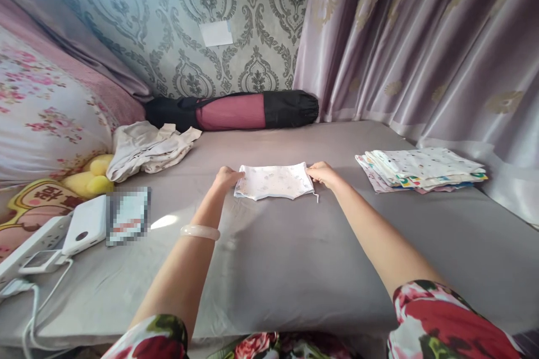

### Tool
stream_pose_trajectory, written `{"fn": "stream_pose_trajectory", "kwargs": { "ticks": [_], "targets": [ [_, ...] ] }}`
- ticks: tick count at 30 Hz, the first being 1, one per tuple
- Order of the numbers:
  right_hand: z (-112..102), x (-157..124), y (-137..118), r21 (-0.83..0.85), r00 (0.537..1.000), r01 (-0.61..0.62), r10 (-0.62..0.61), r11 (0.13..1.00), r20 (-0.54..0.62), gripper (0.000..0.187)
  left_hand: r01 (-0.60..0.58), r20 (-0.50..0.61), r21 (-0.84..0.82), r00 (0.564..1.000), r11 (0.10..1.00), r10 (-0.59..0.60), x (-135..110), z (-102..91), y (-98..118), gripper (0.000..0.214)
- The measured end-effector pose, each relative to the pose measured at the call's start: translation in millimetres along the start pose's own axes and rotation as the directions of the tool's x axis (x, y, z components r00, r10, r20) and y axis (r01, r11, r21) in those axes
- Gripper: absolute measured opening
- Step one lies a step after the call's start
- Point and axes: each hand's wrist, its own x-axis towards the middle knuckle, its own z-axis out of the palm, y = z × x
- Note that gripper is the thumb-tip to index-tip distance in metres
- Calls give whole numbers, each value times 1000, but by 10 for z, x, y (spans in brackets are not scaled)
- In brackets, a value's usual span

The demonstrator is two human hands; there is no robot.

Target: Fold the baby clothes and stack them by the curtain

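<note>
A small white printed cloth garment [273,180] lies spread out on the grey sheet [295,269], its lower edge notched and a thin tie hanging off its right side. My left hand [228,178] pinches its left edge, and a pale bangle circles that wrist. At the opposite edge, my right hand [322,174] grips the cloth between thumb and fingers. Both arms reach straight forward, with the garment held wide between them. The exact garment type is unclear.
A pile of folded printed cloths [425,167] sits at right. Crumpled off-white clothes [149,151] lie at left, near a yellow plush toy [95,174], a white power bank [86,224] and a power strip [36,241]. A black and pink rolled bag [231,112] lines the wall.
</note>
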Motion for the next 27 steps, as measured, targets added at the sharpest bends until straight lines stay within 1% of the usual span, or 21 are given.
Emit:
{"fn": "stream_pose_trajectory", "kwargs": {
  "ticks": [4,6,9,12,16,19,22,24,27],
  "targets": [
    [-24,-81,-50,44,999,-36,35,998,14,31,2,16,-5,1000,1000,-2,-61,-48,47,29],
    [-33,-114,-60,59,999,-37,36,998,16,28,9,33,-1,999,1000,-9,-78,-67,71,30],
    [-46,-157,-66,79,1000,-24,23,997,14,18,5,41,14,999,1000,-5,-77,-81,94,28],
    [-76,-193,-70,98,1000,-12,12,995,3,11,-40,42,15,998,999,40,-65,-93,107,26],
    [-170,-225,-66,166,1000,12,-7,986,-28,17,-122,49,2,991,993,122,-87,-119,181,25],
    [-291,-241,-37,216,999,8,-1,976,-32,14,-150,66,-13,986,989,150,-146,-116,309,24],
    [-454,-273,22,246,999,-20,29,969,-34,8,-171,123,-44,977,984,176,-206,-54,463,24],
    [-591,-313,76,258,998,-27,39,966,-42,8,-197,155,-84,966,977,208,-231,27,565,25],
    [-842,-394,172,250,994,-54,75,967,-75,16,-232,193,-126,948,964,254,-265,198,735,26]
  ]
}}
